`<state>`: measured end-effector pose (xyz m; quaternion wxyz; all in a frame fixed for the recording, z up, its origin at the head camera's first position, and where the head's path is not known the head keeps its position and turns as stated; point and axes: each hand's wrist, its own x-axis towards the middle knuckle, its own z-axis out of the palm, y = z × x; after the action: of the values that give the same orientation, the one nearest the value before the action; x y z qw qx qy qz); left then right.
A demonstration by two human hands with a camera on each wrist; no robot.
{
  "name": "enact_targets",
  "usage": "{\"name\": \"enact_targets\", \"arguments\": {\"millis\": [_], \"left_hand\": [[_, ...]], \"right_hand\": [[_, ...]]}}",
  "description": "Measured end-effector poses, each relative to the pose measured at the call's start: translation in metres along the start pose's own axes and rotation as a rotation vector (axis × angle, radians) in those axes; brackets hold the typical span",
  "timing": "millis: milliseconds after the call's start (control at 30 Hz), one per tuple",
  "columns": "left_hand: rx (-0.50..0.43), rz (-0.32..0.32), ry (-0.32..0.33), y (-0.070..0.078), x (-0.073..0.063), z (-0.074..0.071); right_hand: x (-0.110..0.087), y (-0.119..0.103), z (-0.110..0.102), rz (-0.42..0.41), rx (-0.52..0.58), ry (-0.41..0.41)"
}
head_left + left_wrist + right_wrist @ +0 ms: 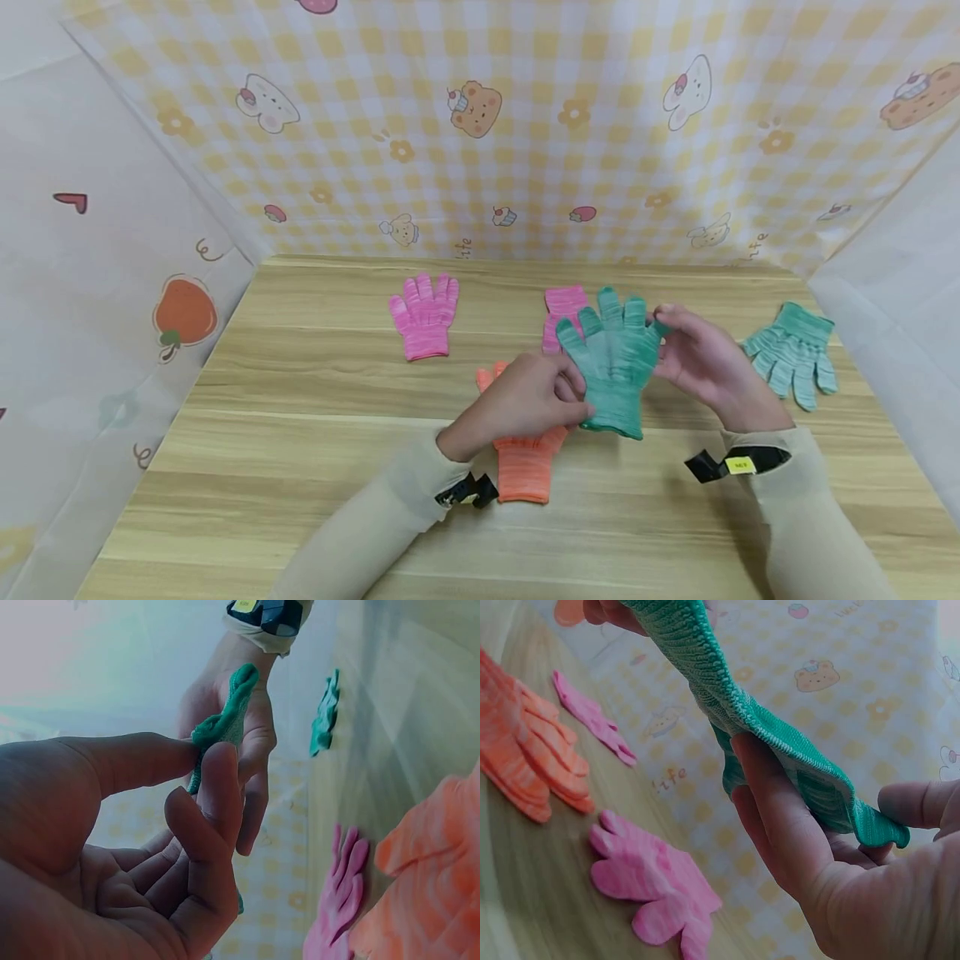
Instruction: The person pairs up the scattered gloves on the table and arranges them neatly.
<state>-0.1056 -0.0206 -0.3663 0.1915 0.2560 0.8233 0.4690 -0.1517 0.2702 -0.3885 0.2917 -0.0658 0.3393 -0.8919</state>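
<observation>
1. Head view: I see a green glove held up off the wooden table, its fingers pointing away from the wearer. Taking the orange glove as landmark, it hangs above, to the right and farther off.
2. Handling, my judgement: light, soft knit with little stiffness; the right wrist feed shows it bending and curling at the edge. Probably grippy rather than slippery, hard to damage, though it could stretch or fold over.
3. Best holds, I'd say: the cuff corner plus an outer finger. Two spread points should keep it flat; one alone would likely let it droop.
4. Left hand: over the orange glove, hiding part of it. Thumb and forefinger pinch the cuff corner; the other fingers curl loosely. Its forearm slants in from near left of the orange glove.
5. Right hand: well right of the orange glove, palm turned inward. Thumb pinches an outer finger's tip; the other fingers lie behind the knit.
6. Around the orange glove: one pink glove beyond and left; another pink glove beyond and slightly right, partly hidden; second green glove far right.
</observation>
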Motion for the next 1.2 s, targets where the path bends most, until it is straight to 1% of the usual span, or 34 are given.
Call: {"name": "enact_targets", "arguments": {"millis": [167,267,400,533,700,767,867,1033,1200], "left_hand": [[0.000,0.011,-0.026,-0.001,0.000,0.012],[0.011,-0.005,-0.039,-0.001,0.000,0.019],[0.043,-0.033,-0.051,-0.001,0.000,0.026],[0.073,-0.042,-0.056,0.000,0.000,0.031],[0.058,-0.047,-0.067,0.000,0.001,0.036],[0.063,-0.036,-0.069,-0.001,0.001,0.038],[0.090,-0.004,-0.073,-0.002,-0.001,0.042],[0.156,0.056,-0.077,-0.001,-0.003,0.047],[0.215,0.092,-0.080,0.001,-0.004,0.051]], "right_hand": [[-0.008,0.002,-0.006,0.004,0.030,-0.071],[-0.011,0.003,-0.009,0.011,0.038,-0.096],[-0.017,0.004,-0.012,0.020,0.034,-0.099],[-0.023,0.004,-0.014,0.027,0.017,-0.085],[-0.027,0.005,-0.021,0.055,0.010,-0.109],[-0.028,0.005,-0.024,0.063,0.005,-0.114],[-0.029,0.006,-0.027,0.074,0.006,-0.120],[-0.028,0.006,-0.030,0.108,0.026,-0.166],[-0.027,0.004,-0.033,0.147,-0.035,-0.202]]}}
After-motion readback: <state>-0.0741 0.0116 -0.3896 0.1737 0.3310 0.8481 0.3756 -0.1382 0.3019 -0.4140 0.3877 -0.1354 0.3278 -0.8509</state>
